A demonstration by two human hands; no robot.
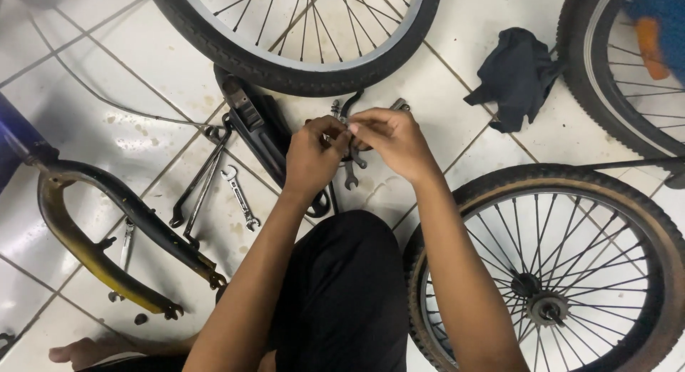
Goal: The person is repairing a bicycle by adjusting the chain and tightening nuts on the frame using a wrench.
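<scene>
My left hand (314,156) and my right hand (391,140) meet above the tiled floor, fingers pinched together on a dark metal brake caliper (351,106) whose curved arms stick out above and below the fingers. Both hands grip this part. Under them lies a black bicycle saddle (255,126). My knee in black trousers (342,286) is just below the hands.
A bicycle wheel (300,54) lies at the top, another wheel (556,272) at the lower right, a third (606,79) at the right edge. A bike fork (107,222), a spanner (240,197), thin stays (200,186) and a dark rag (515,76) lie on the tiles.
</scene>
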